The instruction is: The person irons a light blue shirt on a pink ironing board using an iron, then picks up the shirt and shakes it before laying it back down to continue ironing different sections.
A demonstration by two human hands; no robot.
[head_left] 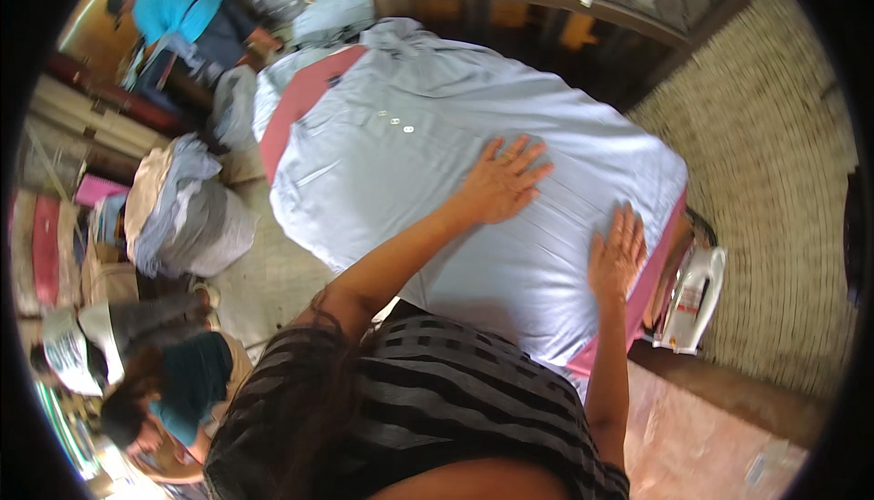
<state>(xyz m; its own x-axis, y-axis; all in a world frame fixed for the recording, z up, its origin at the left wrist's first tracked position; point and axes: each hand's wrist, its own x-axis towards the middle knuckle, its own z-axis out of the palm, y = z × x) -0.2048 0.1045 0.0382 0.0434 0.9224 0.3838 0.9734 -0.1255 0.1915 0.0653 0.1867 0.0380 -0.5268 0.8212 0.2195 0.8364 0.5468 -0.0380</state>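
Note:
A pale blue shirt (428, 127) lies spread flat over a pink-covered ironing table (296, 109), with small white buttons showing near its upper middle. My left hand (499, 181) rests flat on the shirt's middle, fingers spread. My right hand (617, 256) presses flat on the cloth near the table's right edge. Neither hand holds anything. A white electric iron (692, 295) stands just right of my right hand, at the table's end.
A stuffed bundle of cloth (182, 213) sits on the floor to the left. One person in a teal top (187, 382) crouches at lower left; another in a blue shirt (182, 13) is at upper left. A woven mat (774, 163) lies right.

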